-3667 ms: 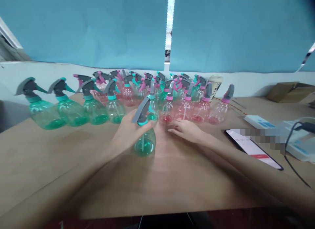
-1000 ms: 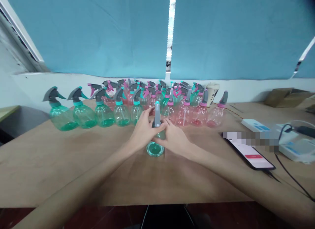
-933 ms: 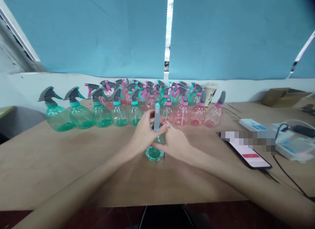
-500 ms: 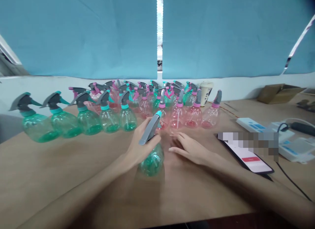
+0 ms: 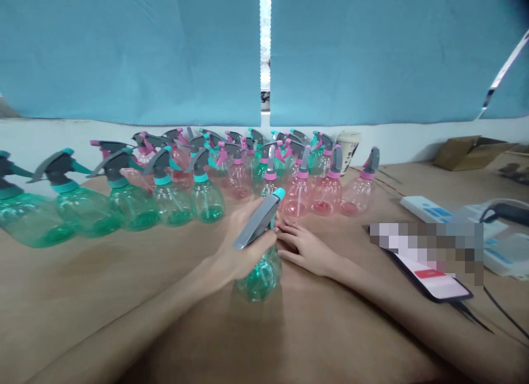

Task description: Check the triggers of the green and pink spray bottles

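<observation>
Left hand (image 5: 243,243), grip closed round tilted clear-green plastic spray bottle (image 5: 262,279); right hand (image 5: 303,249) open, empty, resting just beside it on tan wooden bench (image 5: 82,296)

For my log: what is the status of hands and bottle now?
Left hand grips tilted green spray bottle. Right hand open on table. Pink bottles just ahead.

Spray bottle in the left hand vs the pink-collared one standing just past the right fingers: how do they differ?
The held bottle is green-tinted with a teal collar; the standing bottle is pink-tinted with a pink collar. The held bottle tilts, gripped at the neck by the left hand; the standing bottle sits upright on the table. Both are clear plastic with grey sprayer heads.
</observation>
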Tool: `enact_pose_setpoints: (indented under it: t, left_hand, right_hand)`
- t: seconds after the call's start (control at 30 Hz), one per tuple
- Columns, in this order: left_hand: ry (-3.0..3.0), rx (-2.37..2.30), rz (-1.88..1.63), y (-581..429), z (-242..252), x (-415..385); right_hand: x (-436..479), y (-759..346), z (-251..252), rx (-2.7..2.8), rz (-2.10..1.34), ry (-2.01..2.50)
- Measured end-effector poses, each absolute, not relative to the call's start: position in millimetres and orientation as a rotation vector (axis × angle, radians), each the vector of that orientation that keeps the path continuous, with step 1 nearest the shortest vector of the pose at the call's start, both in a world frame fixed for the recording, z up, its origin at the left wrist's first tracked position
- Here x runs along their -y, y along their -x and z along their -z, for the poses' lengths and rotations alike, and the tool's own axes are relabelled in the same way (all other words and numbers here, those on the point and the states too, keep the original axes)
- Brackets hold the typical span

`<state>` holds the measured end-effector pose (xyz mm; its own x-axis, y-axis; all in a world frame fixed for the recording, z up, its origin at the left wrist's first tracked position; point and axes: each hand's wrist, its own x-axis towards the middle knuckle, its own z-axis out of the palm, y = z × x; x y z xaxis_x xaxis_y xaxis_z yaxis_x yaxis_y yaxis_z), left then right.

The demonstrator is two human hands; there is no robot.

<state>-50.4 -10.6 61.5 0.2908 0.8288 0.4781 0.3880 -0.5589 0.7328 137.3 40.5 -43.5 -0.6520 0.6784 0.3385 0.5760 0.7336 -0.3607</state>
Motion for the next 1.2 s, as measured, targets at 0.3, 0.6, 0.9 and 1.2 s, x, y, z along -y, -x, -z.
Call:
enact_pose_setpoints:
  t: [0.3,0.6,0.9,1.2]
  left_hand:
    - [-1.992,-1.094,-1.160,52,-58,8]
    - [-1.919,-1.049,-1.121,51,-48,9]
    - [-1.988,-1.017,-1.167,49,-53,11]
    - [-1.965,-0.948,-1.154,49,-52,10]
  right_hand:
    - [-42,-139,43,2.493,-0.330,0.930]
    - [-42,-141,42,2.524,-0.371,0.917]
    - [-38,-142,41,2.493,-0.321,1.003]
    - [-37,-144,46,2.492,-0.248,1.148]
